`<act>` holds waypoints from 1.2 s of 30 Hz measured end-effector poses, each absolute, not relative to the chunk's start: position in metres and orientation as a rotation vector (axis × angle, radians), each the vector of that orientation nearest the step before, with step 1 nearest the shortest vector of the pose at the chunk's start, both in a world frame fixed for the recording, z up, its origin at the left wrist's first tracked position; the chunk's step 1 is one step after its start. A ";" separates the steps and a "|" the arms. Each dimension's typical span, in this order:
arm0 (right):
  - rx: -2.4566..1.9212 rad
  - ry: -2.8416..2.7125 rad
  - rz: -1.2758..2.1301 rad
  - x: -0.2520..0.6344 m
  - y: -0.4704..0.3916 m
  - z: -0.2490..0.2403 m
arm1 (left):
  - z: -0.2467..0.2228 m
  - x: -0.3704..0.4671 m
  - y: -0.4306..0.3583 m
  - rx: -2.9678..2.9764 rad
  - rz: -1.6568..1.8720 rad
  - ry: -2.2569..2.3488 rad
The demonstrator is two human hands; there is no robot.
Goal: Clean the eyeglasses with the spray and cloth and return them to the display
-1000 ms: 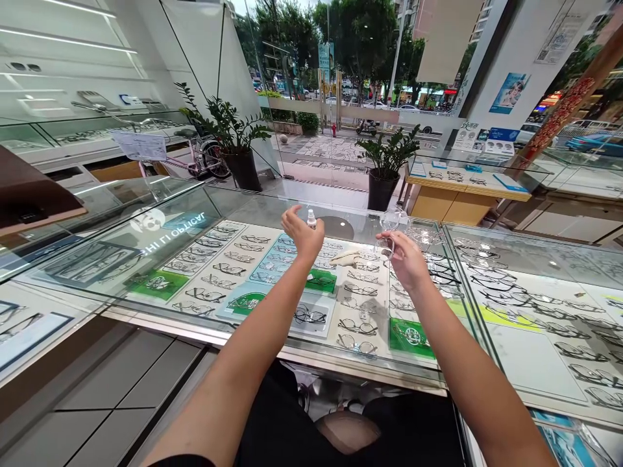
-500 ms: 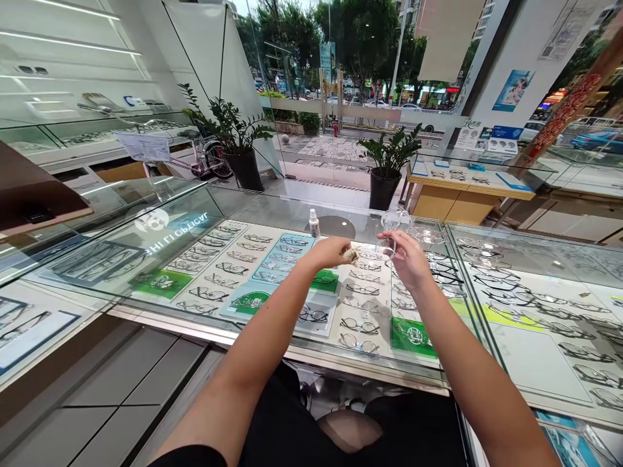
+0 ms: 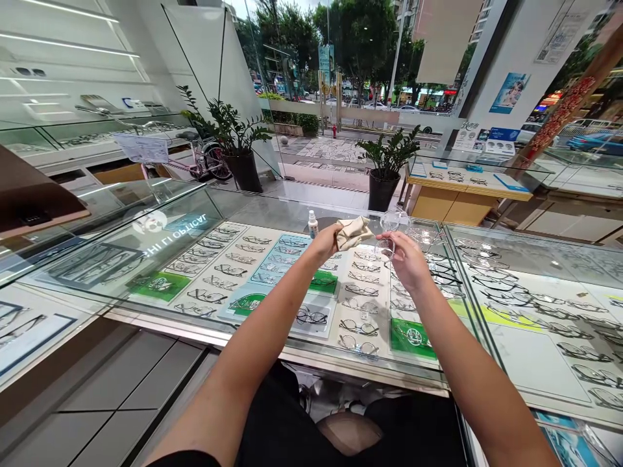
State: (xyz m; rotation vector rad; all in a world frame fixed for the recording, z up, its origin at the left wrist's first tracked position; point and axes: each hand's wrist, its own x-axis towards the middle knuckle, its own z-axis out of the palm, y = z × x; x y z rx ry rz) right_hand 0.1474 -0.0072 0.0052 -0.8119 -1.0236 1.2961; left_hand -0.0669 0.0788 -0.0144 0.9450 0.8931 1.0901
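Observation:
A cream cloth [image 3: 354,233], partly spread out, is gripped by my left hand [image 3: 326,241] above the glass counter. Just to its right, my right hand [image 3: 406,256] pinches a pair of clear-framed eyeglasses [image 3: 386,249] between thumb and fingers. One round lens stands upright above the fingertips and the other hangs by the thumb. The cloth's edge is close to the glasses; whether they touch I cannot tell. Behind my left hand, a small white spray bottle [image 3: 312,224] stands on the counter, next to a dark round tray, mostly hidden.
Under the glass counter top [image 3: 272,206] lie rows of eyeglasses [image 3: 359,326] and green cards [image 3: 413,337]. Another display case [image 3: 525,363] adjoins on the right. Beyond the counter stand potted plants [image 3: 384,185], a pink bicycle [image 3: 187,155] and a wooden display table [image 3: 450,201].
The cloth, bunched and mostly hidden in my left hand before, now spreads out toward the glasses. My left hand has turned and moved slightly left. My right hand stays nearly in place.

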 end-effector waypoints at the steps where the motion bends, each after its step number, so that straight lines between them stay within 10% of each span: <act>1: -0.809 -1.023 1.293 0.147 -0.007 0.006 | -0.013 -0.066 0.078 0.882 1.062 0.864; 36: -0.836 -0.992 1.404 0.149 -0.004 0.004 | -0.017 -0.063 0.062 0.969 0.947 0.802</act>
